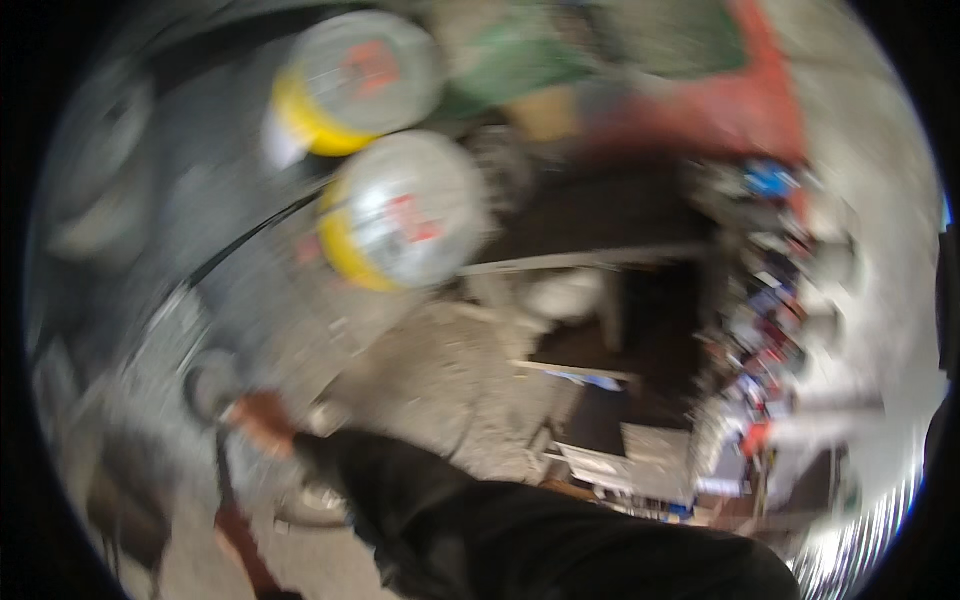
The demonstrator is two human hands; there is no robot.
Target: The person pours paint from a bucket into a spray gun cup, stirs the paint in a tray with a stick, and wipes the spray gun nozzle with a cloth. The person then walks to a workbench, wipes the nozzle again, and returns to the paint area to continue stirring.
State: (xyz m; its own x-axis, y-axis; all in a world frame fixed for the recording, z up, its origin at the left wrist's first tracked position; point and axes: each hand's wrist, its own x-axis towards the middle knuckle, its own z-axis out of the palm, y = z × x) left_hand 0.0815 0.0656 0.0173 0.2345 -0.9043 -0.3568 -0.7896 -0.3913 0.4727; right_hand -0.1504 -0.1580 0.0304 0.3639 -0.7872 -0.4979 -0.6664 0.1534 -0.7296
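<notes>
Motion blur smears most of the view. At the lower left is a dark, long tool with a round grey head (212,385); its exact kind is too blurred to tell. My right hand (264,422), at the end of a dark sleeve, is closed beside the round head and seems to grip the tool there. Lower down, my left hand (236,535) is closed around the tool's dark lower end. Individual fingers are not sharp on either hand. A grey metal-looking surface (160,370) lies just beyond the round head.
Two drums with yellow sides, a nearer one (405,210) and a farther one (365,75), stand ahead with red marks on their grey tops. A black cable (250,238) runs beside them. A dark bench (610,215) and a cluttered shelf (755,330) stand on the right.
</notes>
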